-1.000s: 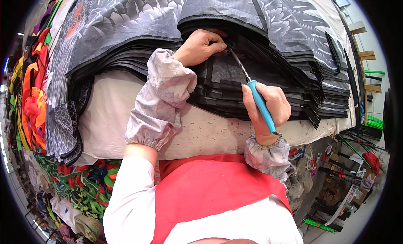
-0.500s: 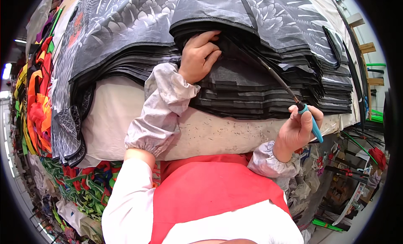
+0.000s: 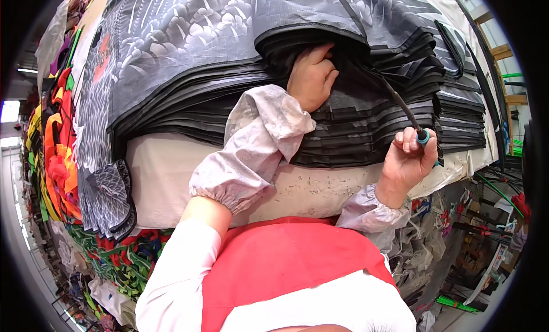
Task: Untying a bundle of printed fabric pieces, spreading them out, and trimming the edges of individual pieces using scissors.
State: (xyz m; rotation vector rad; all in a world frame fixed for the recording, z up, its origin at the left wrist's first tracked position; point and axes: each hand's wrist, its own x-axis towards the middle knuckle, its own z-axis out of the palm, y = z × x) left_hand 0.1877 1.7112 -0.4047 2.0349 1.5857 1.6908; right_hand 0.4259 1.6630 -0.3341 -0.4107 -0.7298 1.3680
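A thick stack of grey printed fabric pieces with black hems [image 3: 200,80] covers the table in front of me. Near its middle the top layers arch up in a raised fold [image 3: 311,29]. My left hand [image 3: 311,79] reaches under that fold, fingers curled on the dark fabric, its fingertips partly hidden. In my right hand [image 3: 405,155] is a soldering iron [image 3: 403,106] with a blue handle and a long thin metal shaft. The shaft points up and left into the layers beneath the fold, where its tip is hidden.
The pale padded table edge [image 3: 320,186] lies between the stack and my red apron [image 3: 286,263]. Colourful strips [image 3: 57,166] hang at the left, above a green and red heap [image 3: 123,258]. Rods and scraps [image 3: 486,229] crowd the right side.
The stack, the fold and my left hand appear shifted rightward. My right hand has turned around the iron's handle, and its shaft now reaches steeper into the layers.
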